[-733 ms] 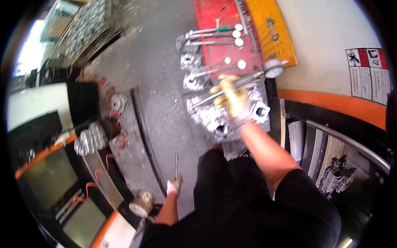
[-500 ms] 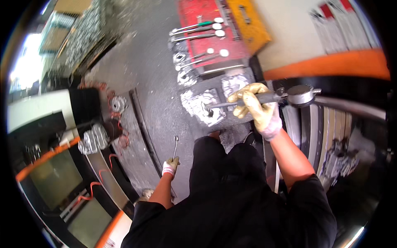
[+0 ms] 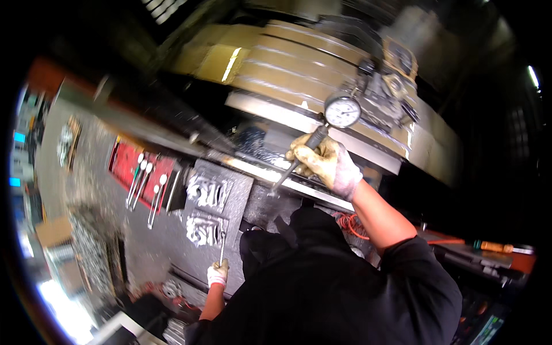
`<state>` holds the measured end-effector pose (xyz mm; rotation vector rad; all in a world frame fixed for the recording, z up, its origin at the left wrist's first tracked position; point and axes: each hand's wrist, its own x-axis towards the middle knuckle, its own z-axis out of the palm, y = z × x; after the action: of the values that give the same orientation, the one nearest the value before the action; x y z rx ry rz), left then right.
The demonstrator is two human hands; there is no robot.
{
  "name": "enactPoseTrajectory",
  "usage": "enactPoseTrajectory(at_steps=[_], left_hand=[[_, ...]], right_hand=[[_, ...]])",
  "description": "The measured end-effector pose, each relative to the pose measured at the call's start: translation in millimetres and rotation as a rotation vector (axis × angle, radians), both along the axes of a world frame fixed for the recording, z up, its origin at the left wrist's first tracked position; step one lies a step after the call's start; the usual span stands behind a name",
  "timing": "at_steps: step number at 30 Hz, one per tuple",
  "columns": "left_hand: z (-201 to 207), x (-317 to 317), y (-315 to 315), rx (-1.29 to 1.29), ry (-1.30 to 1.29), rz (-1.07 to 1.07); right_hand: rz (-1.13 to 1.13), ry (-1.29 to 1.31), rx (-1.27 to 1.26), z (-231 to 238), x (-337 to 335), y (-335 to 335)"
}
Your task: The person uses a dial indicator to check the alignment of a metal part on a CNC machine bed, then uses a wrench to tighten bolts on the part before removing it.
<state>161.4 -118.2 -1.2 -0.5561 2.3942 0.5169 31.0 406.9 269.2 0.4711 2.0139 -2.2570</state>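
My right hand (image 3: 326, 164), in a stained glove, is closed around the dark grip of a dial bore gauge (image 3: 343, 111). Its round white dial is up toward the slotted machine bed, and its thin stem slants down to the left. Beyond the dial, a grey metal part (image 3: 382, 106) is mounted on the bed. Low on the left, my gloved left hand (image 3: 217, 273) grips a slim metal wrench (image 3: 222, 248), whose ring-like head points away from me. That head appears beside the nearer of two silver castings (image 3: 202, 231); contact cannot be made out.
The castings lie on a dark board (image 3: 238, 192). Left of it, a red tool tray (image 3: 121, 161) carries several more dial gauges. The tan slotted machine bed (image 3: 287, 66) stretches across the far side behind a metal ledge (image 3: 276, 112). An orange-handled tool (image 3: 497, 247) lies at the right.
My view has swung right to the machine bed. My right hand has carried the bore gauge from above the castings toward the bed, its dial now facing me. My left hand still holds the wrench.
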Motion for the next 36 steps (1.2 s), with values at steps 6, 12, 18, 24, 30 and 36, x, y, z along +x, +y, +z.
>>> enactPoseTrajectory(at_steps=[6,12,18,24,30,36], left_hand=[[19,-97,143,0.095,0.161,-0.316],[19,-152,212,0.278,0.219,-0.428],[-6,-176,193,0.277,-0.008,-0.305],[-2,-169,138,-0.016,0.026,-0.317],[-14,-150,106,-0.033,-0.138,-0.164],[-35,-133,97,0.022,-0.100,-0.173]], right_hand=[[-0.419,0.021,0.114,-12,56,162],[-0.794,0.192,0.720,8,69,305],[-0.708,0.275,0.838,0,28,380],[-0.584,0.204,0.902,-7,9,406],[-0.513,0.134,0.775,-1,-4,424],[-0.493,0.055,0.755,10,-15,435]])
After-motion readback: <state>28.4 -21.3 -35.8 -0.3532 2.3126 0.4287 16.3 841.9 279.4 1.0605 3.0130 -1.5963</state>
